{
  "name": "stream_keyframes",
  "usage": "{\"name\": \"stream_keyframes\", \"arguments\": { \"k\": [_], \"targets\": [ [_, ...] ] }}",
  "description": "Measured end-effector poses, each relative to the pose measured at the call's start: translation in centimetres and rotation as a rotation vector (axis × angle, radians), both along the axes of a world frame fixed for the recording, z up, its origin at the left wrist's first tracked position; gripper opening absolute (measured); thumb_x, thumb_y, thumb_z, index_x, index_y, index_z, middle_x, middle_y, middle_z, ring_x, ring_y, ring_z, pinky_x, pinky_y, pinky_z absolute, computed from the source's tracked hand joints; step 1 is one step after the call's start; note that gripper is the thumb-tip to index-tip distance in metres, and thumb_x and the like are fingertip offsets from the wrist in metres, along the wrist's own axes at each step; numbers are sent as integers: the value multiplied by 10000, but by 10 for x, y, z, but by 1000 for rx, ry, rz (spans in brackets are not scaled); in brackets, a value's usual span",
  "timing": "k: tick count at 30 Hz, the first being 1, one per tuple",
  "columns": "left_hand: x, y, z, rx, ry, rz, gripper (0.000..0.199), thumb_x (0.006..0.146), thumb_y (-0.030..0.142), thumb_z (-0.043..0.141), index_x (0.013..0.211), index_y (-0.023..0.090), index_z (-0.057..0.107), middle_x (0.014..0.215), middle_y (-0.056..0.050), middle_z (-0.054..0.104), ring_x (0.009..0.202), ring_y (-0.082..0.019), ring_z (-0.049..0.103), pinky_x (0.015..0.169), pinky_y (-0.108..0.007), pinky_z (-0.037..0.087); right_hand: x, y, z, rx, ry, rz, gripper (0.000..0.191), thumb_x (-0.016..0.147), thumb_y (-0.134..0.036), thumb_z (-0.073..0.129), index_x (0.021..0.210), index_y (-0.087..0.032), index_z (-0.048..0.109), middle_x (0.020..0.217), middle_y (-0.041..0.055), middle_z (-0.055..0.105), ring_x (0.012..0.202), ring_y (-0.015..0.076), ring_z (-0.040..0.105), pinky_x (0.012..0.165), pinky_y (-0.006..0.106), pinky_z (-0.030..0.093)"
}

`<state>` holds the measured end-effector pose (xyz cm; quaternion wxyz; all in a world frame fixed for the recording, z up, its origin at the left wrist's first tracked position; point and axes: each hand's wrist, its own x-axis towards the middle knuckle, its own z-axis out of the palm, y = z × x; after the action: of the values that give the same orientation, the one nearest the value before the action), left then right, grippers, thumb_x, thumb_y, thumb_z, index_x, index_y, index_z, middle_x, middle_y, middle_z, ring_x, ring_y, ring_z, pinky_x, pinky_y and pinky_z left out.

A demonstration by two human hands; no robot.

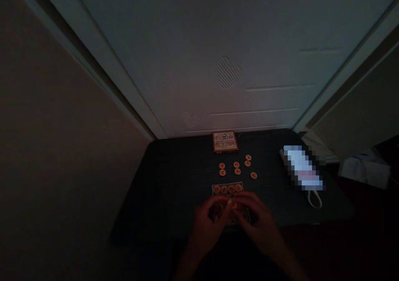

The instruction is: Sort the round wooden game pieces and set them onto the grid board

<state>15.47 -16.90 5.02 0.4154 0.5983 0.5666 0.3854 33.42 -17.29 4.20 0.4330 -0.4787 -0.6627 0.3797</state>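
Observation:
Over an open tray (212, 189) of round game pieces, my two hands meet at the fingertips. My left hand (209, 218) is closed on a round piece. My right hand (257, 214) pinches a round piece with red marking (232, 205) beside it. A row of pieces (231, 188) shows along the tray's far edge; the hands hide much of the rest. Beyond the tray lie several loose round pieces with red marks (237, 171), mostly in pairs, and a single one (253, 175) to the right.
A printed square box (225, 142) stands at the back of the dark table (174, 177), near a white door with heart reliefs (229, 73). At the right lies a device with a blurred bright screen (302, 168) and a white loop (315, 200). Papers (364, 168) lie beyond the table's right side.

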Motion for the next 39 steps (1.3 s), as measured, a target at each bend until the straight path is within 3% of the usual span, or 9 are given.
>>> {"name": "stream_keyframes", "arguments": {
  "k": [12, 19, 24, 39],
  "targets": [
    [-12, 4, -1, 70, 54, -35, 183, 930, 361, 606, 1006, 264, 741, 950, -18, 779, 847, -191, 712, 766, -291, 559, 3, 3, -10, 82, -117, -7, 289, 930, -309, 646, 1216, -345, 672, 1196, 42, 726, 1112, 262, 686, 962, 447, 578],
    [-41, 20, -30, 111, 192, 138, 213, 940, 389, 593, 988, 243, 742, 922, -24, 776, 803, -194, 705, 725, -301, 551, 9, 9, -19, 126, -203, -19, 196, 951, -323, 622, 1132, -287, 686, 1124, 54, 746, 1042, 244, 707, 920, 406, 586],
    [-47, 25, -47, 110, 219, 171, 247, 935, 417, 587, 987, 231, 742, 905, -32, 776, 774, -195, 704, 722, -313, 558, 8, 14, -23, 174, -292, 18, 177, 956, -325, 632, 1112, -254, 672, 1043, 57, 748, 964, 226, 702, 854, 369, 588],
    [-46, 20, -49, 239, 243, 101, 150, 941, 328, 615, 979, 242, 731, 869, -16, 737, 785, -172, 673, 750, -283, 533, 2, 19, -28, 175, -350, 46, 166, 958, -298, 633, 1118, -255, 646, 1039, 49, 731, 966, 217, 678, 857, 352, 571]
  ]
}}
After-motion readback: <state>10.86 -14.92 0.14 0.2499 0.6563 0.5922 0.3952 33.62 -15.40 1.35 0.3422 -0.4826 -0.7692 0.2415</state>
